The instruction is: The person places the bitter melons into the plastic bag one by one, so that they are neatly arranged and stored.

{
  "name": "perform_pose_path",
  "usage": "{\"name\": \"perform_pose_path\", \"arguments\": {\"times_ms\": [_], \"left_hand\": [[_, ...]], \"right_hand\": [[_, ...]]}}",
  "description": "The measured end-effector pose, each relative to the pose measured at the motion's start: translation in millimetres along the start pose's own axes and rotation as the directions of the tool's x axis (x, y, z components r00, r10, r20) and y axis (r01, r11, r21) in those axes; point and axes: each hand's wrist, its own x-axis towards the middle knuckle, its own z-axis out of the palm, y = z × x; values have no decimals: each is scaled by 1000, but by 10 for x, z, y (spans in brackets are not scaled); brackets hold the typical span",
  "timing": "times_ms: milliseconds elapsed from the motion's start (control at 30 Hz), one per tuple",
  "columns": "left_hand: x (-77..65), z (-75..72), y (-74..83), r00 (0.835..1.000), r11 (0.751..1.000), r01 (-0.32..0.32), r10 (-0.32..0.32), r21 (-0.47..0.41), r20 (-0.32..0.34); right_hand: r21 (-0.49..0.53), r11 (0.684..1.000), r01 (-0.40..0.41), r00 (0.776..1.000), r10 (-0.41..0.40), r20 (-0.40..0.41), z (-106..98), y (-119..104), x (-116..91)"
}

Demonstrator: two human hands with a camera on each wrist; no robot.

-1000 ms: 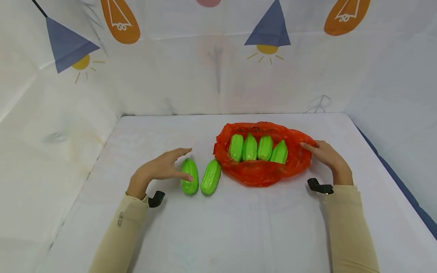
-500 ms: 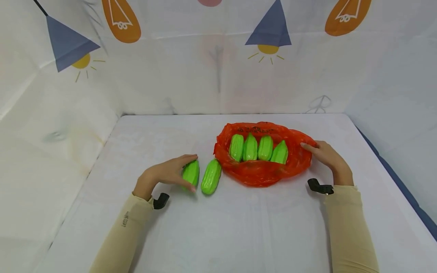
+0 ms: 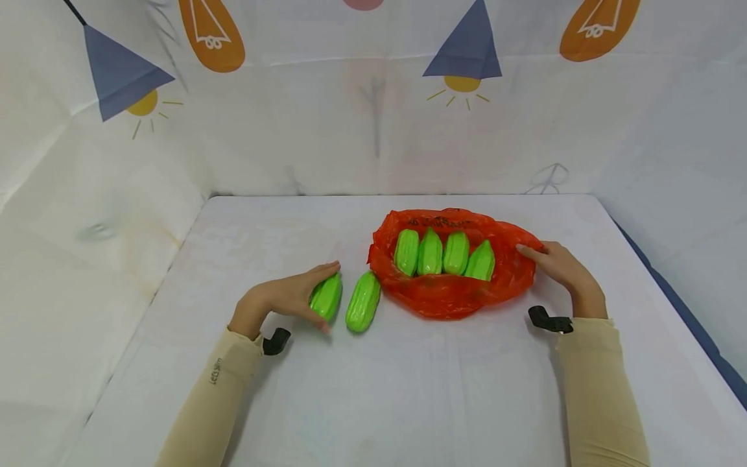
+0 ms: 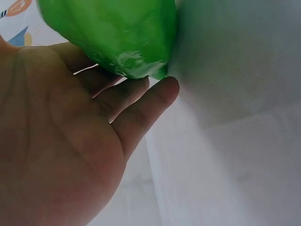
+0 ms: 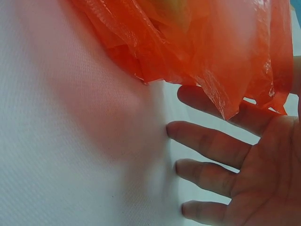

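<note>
My left hand (image 3: 286, 296) grips a shiny green ridged vegetable (image 3: 326, 297), with the fingers behind it and the thumb along its near side. In the left wrist view, the fingers curve under the vegetable (image 4: 117, 33). A second green vegetable (image 3: 362, 302) lies just right of it on the white table, its top close to the bag. The red plastic bag (image 3: 443, 303) lies open, with several green vegetables (image 3: 430, 251) in a row inside. My right hand (image 3: 560, 266) pinches the bag's right rim between thumb and forefinger; its other fingers are extended below the bag (image 5: 211, 52).
The white table (image 3: 408, 395) extends on all sides of the bag and vegetables. Behind it hangs a white cloth wall (image 3: 327, 130) with printed lamps. A blue edge (image 3: 688, 311) runs along the right side.
My left hand has moved slightly right and closed round the left vegetable, which now tilts a little. The right hand stays on the bag's rim.
</note>
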Motion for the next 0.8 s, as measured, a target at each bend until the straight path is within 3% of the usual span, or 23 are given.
{"name": "perform_pose_path", "arguments": {"times_ms": [100, 467, 633, 800], "left_hand": [[-11, -14, 7, 1000, 1000, -16, 16, 2, 3], [-2, -29, 16, 1000, 1000, 23, -23, 11, 15], [16, -21, -32, 999, 1000, 19, -19, 20, -41], [-58, -96, -90, 988, 1000, -11, 7, -23, -151]], "right_hand": [[-4, 1000, -6, 1000, 6, 5, -3, 2, -1], [1, 1000, 3, 1000, -3, 8, -2, 4, 8], [-1, 1000, 12, 1000, -12, 2, 0, 13, 12], [-18, 999, 36, 999, -36, -11, 0, 16, 21]]}}
